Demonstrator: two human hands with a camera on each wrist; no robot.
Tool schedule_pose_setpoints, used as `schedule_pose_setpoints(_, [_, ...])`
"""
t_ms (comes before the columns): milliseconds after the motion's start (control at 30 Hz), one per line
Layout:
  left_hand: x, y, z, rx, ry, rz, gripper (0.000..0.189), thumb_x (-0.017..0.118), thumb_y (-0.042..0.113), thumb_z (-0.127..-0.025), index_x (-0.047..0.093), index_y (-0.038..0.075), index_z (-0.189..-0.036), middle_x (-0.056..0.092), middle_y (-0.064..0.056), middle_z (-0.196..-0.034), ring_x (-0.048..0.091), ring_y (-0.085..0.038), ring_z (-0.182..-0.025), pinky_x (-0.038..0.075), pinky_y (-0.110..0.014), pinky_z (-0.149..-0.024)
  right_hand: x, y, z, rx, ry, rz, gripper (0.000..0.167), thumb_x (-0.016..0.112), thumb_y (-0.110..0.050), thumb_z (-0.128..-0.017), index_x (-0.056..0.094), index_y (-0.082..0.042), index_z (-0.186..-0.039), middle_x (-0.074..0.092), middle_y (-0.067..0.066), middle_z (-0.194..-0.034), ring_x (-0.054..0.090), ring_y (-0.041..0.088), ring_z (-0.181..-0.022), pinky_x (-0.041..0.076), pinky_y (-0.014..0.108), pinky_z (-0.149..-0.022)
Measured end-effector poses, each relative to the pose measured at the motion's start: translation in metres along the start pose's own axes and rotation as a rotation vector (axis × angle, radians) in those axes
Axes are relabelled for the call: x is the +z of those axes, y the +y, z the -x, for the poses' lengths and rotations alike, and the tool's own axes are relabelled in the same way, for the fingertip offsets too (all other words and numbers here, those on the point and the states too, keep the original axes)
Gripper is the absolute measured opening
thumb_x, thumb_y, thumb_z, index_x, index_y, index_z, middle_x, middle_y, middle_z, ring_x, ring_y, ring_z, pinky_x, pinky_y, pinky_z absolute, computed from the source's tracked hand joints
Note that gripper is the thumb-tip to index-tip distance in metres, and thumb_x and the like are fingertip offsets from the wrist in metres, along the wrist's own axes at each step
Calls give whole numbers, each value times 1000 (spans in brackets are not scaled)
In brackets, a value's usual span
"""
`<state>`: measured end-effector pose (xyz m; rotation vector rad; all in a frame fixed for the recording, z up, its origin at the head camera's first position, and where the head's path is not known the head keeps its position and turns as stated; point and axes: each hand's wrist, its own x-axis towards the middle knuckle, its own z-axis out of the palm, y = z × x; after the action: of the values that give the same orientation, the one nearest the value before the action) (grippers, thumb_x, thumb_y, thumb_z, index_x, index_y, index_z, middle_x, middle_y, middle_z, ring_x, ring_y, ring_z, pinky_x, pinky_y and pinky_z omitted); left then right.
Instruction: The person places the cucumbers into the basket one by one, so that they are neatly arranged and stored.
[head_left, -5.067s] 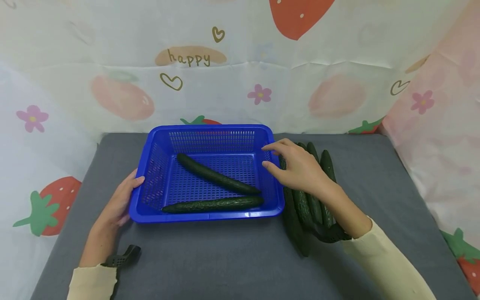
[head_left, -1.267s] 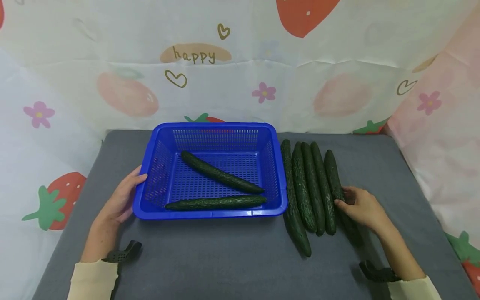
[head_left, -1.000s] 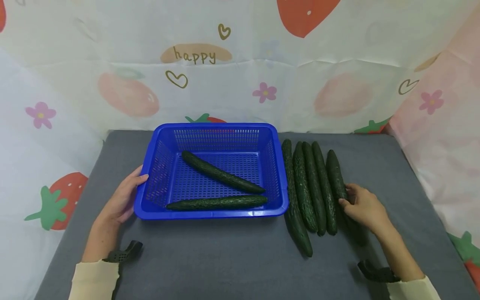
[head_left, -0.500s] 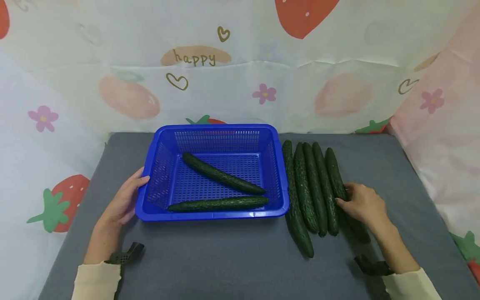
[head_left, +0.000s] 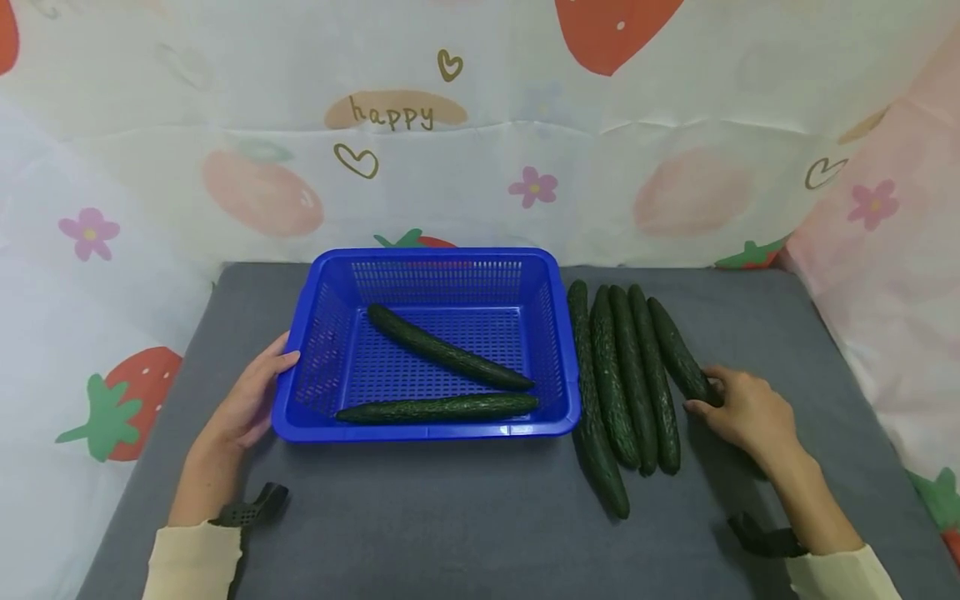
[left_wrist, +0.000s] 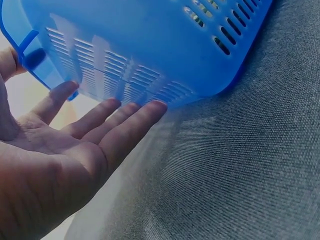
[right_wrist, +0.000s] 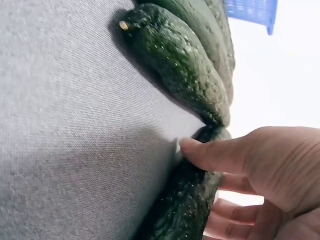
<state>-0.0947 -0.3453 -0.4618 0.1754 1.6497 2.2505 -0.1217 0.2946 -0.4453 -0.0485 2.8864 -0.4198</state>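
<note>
My left hand (head_left: 243, 398) holds the left rim of the blue plastic basket (head_left: 427, 431), thumb over the edge. In the left wrist view, its fingers (left_wrist: 132, 129) lie extended against the slotted outer wall. Two cucumbers rest in the basket, one slanted (head_left: 448, 348) and one along the front (head_left: 438, 408). Right of it, my right hand (head_left: 750, 417) pinches the outermost cucumber (head_left: 678, 350) of a row, its lower part hidden by the hand. The right wrist view shows the thumb on this dark bumpy cucumber (right_wrist: 177, 205), close against its neighbour (right_wrist: 175, 55).
Several more cucumbers (head_left: 617, 383) lie side by side between the basket and my right hand, the leftmost reaching furthest toward me. Grey cloth (head_left: 450, 517) covers the table. A printed fabric backdrop (head_left: 480, 192) rises behind it. Dark straps (head_left: 251, 507) sit on both wrists.
My right hand has gone from the basket's right edge to the outermost cucumber. That cucumber now slants more, its near end swung right. The left hand stays on the basket.
</note>
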Motion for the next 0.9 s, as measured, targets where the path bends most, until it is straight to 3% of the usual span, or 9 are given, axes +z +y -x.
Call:
schedule_pose_setpoints(167, [0,-1,1,-2,-2,-4,44,32,19,-116,30,20,-160,72,1,-134,74,-14,-114,64,-33,-91,-3,-1,0,-17,8,21,64,79,-30,-94,58,6,-142,70,34,-124,71,47,-96,55,49,-60])
schedule_pose_setpoints(400, [0,-1,0,-10,12,1,41,33,20,-116,34,23,-157,72,2,-133,74,-13,-114,64,-33,-91,-2,1,1,-16,39,-4,59,71,-27,-95,58,10,-141,72,34,-114,70,40,-78,50,45,-52])
schedule_pose_setpoints(500, [0,-2,-1,-7,9,7,41,33,19,-116,36,23,-156,73,2,-131,74,-13,-113,64,-33,-90,-2,4,3,-7,46,-41,60,69,-28,-97,56,10,-143,70,35,-122,71,42,-82,51,46,-56])
schedule_pose_setpoints(700, [1,0,-2,9,-9,8,43,32,18,-116,32,19,-159,72,0,-133,74,-14,-114,63,-33,-91,-4,4,8,-12,74,-114,63,69,-33,-102,53,4,-149,63,37,-137,67,54,-112,56,56,-68])
schedule_pose_setpoints(900, [1,-3,-1,-3,-7,14,45,32,18,-116,29,19,-161,71,0,-134,74,-15,-115,63,-34,-92,-10,-14,14,-57,162,-166,60,67,-33,-104,53,0,-151,64,37,-136,66,55,-117,56,58,-68])
